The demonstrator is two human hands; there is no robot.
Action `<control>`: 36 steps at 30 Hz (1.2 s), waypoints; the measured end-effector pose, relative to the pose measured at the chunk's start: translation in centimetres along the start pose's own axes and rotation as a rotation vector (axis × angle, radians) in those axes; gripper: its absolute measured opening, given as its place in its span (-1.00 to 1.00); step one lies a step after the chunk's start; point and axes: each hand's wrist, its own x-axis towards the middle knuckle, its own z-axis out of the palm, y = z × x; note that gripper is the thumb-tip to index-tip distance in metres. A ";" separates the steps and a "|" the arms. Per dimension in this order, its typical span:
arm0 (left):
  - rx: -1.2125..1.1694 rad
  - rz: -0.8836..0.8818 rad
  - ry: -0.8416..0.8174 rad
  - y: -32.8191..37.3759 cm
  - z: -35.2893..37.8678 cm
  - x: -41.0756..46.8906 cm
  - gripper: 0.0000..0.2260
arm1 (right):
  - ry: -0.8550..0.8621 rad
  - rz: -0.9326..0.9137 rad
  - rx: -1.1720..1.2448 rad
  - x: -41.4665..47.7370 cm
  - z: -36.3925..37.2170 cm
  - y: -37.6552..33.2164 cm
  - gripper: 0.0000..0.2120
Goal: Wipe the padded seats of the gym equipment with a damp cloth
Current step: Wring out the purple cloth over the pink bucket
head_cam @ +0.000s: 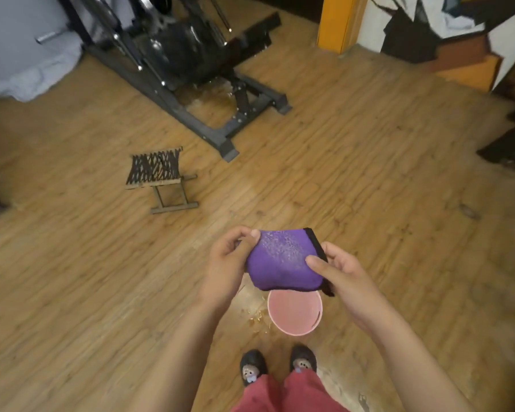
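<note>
From the head view, both my hands are on the purple cloth (283, 260), which I hold at waist height directly over the pink bucket (280, 330) on the floor (72, 263) just ahead of my shoes (252, 367). My left grip (229, 260) is pinched on the cloth's far left corner, thumb on top. My right grip (339, 275) is clamped on the black-trimmed right edge, thumb pressing the upper face and fingers curled beneath. I judge that I keep it over the bucket so any drips fall back in; the splashes (257, 318) on the boards just left of the bucket suggest it is wet. Holding two opposite edges spreads it into a pad fit for wiping.

The gym machine (191, 55) stands far and to the left, well apart from me, its dark steel base (220, 135) reaching toward the middle of the floor, with a wet patch (208, 96) inside the frame. I cannot tell which of its dark parts is the padded seat. A small folding stool (158, 173) sits between me and the machine, left of a straight path, so I judge I should step round its right side. A grey cover (27, 69) lies far left and an orange pillar (336, 22) stands far right.
</note>
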 end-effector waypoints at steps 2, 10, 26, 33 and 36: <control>-0.167 -0.140 -0.029 0.5 0.5 -0.8 -0.73 | 0.018 -0.023 0.061 -0.6 0.8 -0.8 -0.77; -0.096 -0.133 -0.121 0.1 2.0 -5.5 -0.70 | 0.061 -0.102 0.026 -2.6 2.2 -2.9 -0.88; -0.248 0.006 -0.035 3.3 1.5 -6.0 -0.68 | 0.285 -0.358 -0.151 -3.9 1.2 -5.1 -0.81; 0.204 0.241 -0.007 3.7 1.4 -5.2 -0.64 | 0.250 -0.407 -0.633 -3.6 1.4 -4.7 -0.54; 0.435 0.306 0.107 3.8 1.0 -4.8 -0.61 | 0.297 -0.424 -0.792 -2.9 1.6 -4.6 -0.51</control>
